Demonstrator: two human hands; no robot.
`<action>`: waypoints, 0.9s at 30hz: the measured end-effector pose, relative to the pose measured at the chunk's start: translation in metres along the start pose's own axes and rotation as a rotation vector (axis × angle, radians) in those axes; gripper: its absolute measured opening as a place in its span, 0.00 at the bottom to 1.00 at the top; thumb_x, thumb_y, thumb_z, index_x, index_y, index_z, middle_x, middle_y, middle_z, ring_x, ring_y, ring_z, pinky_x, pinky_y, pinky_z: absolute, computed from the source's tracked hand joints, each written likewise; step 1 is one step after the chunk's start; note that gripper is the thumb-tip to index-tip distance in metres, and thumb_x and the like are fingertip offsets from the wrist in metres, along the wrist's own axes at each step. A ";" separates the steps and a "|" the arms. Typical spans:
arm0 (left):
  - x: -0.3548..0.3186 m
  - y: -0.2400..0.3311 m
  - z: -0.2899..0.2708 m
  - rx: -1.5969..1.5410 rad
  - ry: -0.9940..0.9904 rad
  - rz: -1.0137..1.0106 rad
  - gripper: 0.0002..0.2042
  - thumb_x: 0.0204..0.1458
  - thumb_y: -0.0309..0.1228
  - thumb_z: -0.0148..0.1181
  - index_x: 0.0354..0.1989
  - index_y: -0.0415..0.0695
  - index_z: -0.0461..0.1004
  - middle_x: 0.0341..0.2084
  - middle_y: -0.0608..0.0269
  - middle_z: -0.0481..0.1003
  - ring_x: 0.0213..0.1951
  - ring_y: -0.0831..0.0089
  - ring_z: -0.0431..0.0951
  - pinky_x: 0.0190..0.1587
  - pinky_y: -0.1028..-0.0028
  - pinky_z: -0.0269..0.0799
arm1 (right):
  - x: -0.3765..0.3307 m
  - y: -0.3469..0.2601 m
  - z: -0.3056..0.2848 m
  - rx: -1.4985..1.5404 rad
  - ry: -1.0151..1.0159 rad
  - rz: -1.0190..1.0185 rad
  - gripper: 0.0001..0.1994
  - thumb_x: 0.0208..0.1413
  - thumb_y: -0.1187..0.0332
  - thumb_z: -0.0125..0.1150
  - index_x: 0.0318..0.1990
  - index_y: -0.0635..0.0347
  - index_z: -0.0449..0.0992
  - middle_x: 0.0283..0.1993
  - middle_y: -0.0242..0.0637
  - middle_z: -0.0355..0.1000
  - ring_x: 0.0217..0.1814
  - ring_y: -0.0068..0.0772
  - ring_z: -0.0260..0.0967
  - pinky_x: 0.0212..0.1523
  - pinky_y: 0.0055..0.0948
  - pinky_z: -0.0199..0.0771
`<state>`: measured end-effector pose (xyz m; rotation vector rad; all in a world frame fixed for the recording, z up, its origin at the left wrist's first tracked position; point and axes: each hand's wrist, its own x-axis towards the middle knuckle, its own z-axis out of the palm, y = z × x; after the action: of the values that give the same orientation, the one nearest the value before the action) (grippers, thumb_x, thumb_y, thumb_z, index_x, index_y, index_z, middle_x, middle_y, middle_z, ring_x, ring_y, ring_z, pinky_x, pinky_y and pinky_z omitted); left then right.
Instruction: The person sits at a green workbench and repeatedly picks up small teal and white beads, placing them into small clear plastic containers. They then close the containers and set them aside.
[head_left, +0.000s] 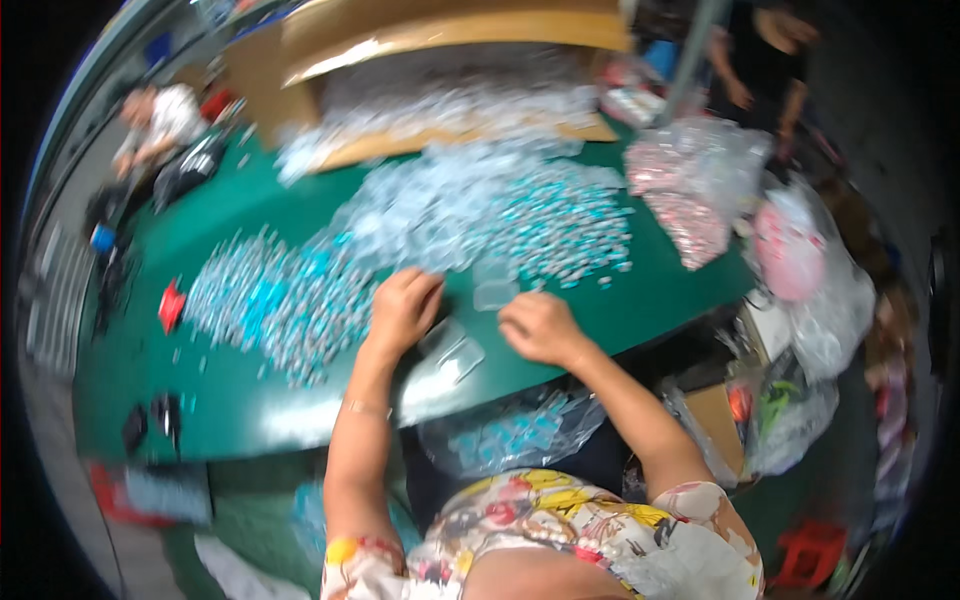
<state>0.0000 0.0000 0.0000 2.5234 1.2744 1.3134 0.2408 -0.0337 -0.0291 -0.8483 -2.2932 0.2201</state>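
Observation:
My left hand (pixel 404 308) is closed, fingertips together, at the near edge of a heap of small blue and grey pieces (pixel 300 310). Whatever it pinches is too small and blurred to make out. My right hand (pixel 541 328) has its fingers curled in, and anything inside them is hidden. Just beyond it lies a clear plastic case (pixel 493 286). Between my wrists rests another clear case (pixel 460 358), apart from both hands. A second heap of blue and grey pieces (pixel 565 225) spreads farther right, beside a pile of clear plastic cases (pixel 415 205).
A cardboard box (pixel 450 25) full of clear cases lies open at the back of the green table (pixel 300 415). Bags of pink pieces (pixel 690 190) stand at the right. A red object (pixel 171 306) sits far left. A bag with blue items (pixel 510 435) is at my lap. Two people are beyond the table.

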 end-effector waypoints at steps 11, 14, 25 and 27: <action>-0.055 0.034 -0.078 0.069 0.193 -0.221 0.04 0.50 0.24 0.64 0.34 0.40 0.78 0.28 0.57 0.77 0.30 0.59 0.78 0.31 0.66 0.73 | 0.009 -0.007 0.000 0.037 -0.067 0.073 0.04 0.47 0.74 0.64 0.29 0.58 0.73 0.27 0.36 0.69 0.31 0.42 0.69 0.33 0.40 0.68; -0.093 0.041 -0.082 0.227 0.214 -0.369 0.04 0.48 0.24 0.64 0.33 0.41 0.78 0.27 0.57 0.76 0.31 0.57 0.77 0.33 0.63 0.73 | 0.011 -0.006 0.003 0.050 -0.038 0.041 0.05 0.47 0.75 0.64 0.29 0.58 0.73 0.26 0.36 0.68 0.29 0.41 0.68 0.31 0.38 0.67; -0.148 0.039 -0.070 0.173 0.222 -0.549 0.05 0.50 0.27 0.63 0.34 0.42 0.79 0.30 0.58 0.77 0.36 0.58 0.77 0.39 0.63 0.73 | 0.008 -0.006 0.004 0.038 -0.027 0.013 0.05 0.48 0.76 0.64 0.29 0.58 0.73 0.26 0.36 0.67 0.28 0.39 0.67 0.29 0.37 0.66; -0.148 0.041 -0.070 0.127 0.226 -0.557 0.05 0.49 0.28 0.63 0.33 0.43 0.79 0.30 0.59 0.77 0.37 0.57 0.76 0.39 0.61 0.73 | 0.006 -0.006 0.004 0.043 -0.034 0.014 0.04 0.48 0.76 0.64 0.30 0.58 0.74 0.26 0.36 0.67 0.28 0.39 0.67 0.30 0.37 0.66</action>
<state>-0.0675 -0.1495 -0.0394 1.8902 1.9696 1.4255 0.2319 -0.0342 -0.0269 -0.8456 -2.3063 0.2911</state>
